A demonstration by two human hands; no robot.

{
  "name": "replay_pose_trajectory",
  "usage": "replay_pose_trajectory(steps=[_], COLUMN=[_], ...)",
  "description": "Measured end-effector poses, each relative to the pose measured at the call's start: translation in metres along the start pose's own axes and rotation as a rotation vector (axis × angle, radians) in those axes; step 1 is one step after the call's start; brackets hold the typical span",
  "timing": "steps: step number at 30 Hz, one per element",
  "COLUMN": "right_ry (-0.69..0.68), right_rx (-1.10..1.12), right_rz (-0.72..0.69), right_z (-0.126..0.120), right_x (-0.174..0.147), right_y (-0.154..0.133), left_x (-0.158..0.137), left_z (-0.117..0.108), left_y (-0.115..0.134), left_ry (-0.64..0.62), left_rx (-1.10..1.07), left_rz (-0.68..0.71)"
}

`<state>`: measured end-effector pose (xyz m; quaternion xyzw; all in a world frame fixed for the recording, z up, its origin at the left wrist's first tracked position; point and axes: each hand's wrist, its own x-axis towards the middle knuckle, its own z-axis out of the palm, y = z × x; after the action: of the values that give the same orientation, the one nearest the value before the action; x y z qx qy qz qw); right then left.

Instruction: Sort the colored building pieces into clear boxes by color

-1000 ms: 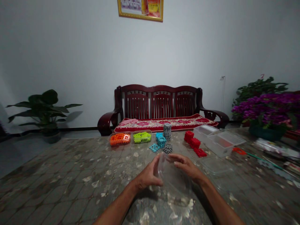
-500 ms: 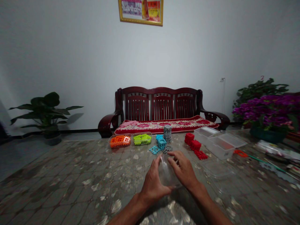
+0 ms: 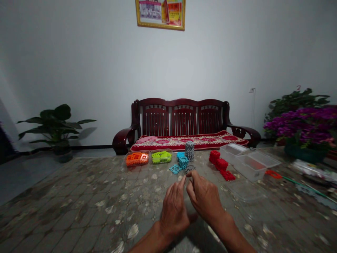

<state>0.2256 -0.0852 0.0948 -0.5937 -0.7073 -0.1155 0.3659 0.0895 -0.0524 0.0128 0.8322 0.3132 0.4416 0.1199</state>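
Clear plastic piece (image 3: 189,205), mostly hidden, between left hand (image 3: 174,211) and right hand (image 3: 206,196), over near part of worktop (image 3: 118,196). Left fingers nearly straight, laid together along one side; right fingers bent, forefinger hooked near top — both sets appear to grip piece, though exact contacts cannot be told. Sound handling, as judged: light, even pressure from both sides, since thin plastic may flex; fingertips clear of turquoise stack (image 3: 182,161) and upright grey stack (image 3: 189,151) beyond — knock could topple either.

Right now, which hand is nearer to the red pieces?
The right. The right hand is on the near side of the red pieces, a little to their left; the left hand is farther left of them.
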Motion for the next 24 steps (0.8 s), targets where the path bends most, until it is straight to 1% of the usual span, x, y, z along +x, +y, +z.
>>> replay_pose_trajectory(steps=[4, 6, 11, 13, 14, 16, 17, 19, 21, 22, 23, 24], right_ry=[0.063, 0.054, 0.006, 0.031, 0.059, 0.126, 0.164, 0.17, 0.118, 0.108, 0.1, 0.081], right_rx=[0.021, 0.054, 0.157, 0.171, 0.167, 0.147, 0.133, 0.145, 0.255, 0.313, 0.363, 0.412], right_rz=[0.081, 0.117, 0.135, 0.174, 0.211, 0.313, 0.381, 0.493, 0.63, 0.722, 0.81, 0.863], right_z=[-0.007, -0.01, -0.013, -0.018, -0.023, -0.038, -0.047, -0.066, -0.083, -0.09, -0.097, -0.103], right_x=[0.004, 0.005, 0.004, 0.004, 0.005, 0.006, 0.006, 0.003, -0.005, -0.01, -0.016, -0.023], right_y=[0.009, 0.011, 0.008, 0.013, 0.019, 0.041, 0.057, 0.096, 0.14, 0.161, 0.181, 0.199], left_x=[0.006, 0.008, 0.01, 0.01, 0.011, 0.014, 0.016, 0.02, 0.024, 0.025, 0.026, 0.027], left_z=[-0.006, -0.01, -0.02, -0.023, -0.025, -0.03, -0.032, -0.038, -0.044, -0.047, -0.051, -0.054], left_y=[-0.002, -0.003, -0.003, -0.004, -0.006, -0.014, -0.019, -0.032, -0.045, -0.051, -0.057, -0.061], left_ry=[-0.002, -0.02, -0.061, -0.055, -0.05, -0.036, -0.028, -0.025, -0.087, -0.132, -0.186, -0.23], left_rx=[0.045, 0.069, 0.071, 0.055, 0.046, 0.028, 0.017, -0.055, -0.209, -0.264, -0.292, -0.302], left_rz=[-0.045, -0.037, 0.035, 0.029, 0.003, -0.097, -0.157, -0.268, -0.317, -0.341, -0.364, -0.384])
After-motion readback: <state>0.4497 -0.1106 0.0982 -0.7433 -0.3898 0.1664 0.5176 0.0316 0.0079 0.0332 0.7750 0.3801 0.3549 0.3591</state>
